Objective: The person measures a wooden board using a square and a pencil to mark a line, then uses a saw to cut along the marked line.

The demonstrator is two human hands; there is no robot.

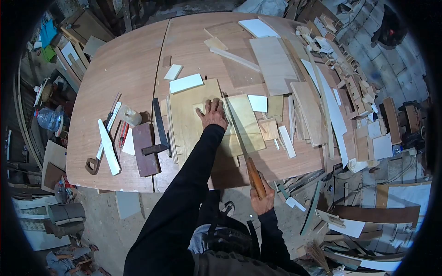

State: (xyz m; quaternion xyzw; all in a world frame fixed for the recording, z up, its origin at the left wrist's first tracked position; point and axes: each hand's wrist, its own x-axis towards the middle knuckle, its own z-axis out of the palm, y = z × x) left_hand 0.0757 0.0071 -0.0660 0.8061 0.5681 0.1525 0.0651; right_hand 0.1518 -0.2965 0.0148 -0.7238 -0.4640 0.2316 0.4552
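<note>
Saw (240, 136) runs from my right hand (263, 197) away and slightly left, blade (235, 122) over pale wood (251, 133); contact unclear. Right fingers wrap its handle (254, 174). Left hand (213, 114), nearer the far end, rests palm-down, fingers a little spread, just left of the blade.

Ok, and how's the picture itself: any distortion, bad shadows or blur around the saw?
Head view: strong wide-angle distortion, with the table edges bowing and the frame's corners black; head view: dark shadow on the table's near side, between the left sleeve and right hand; head view: no obvious motion blur on the saw, but its teeth are too small to tell.
</note>
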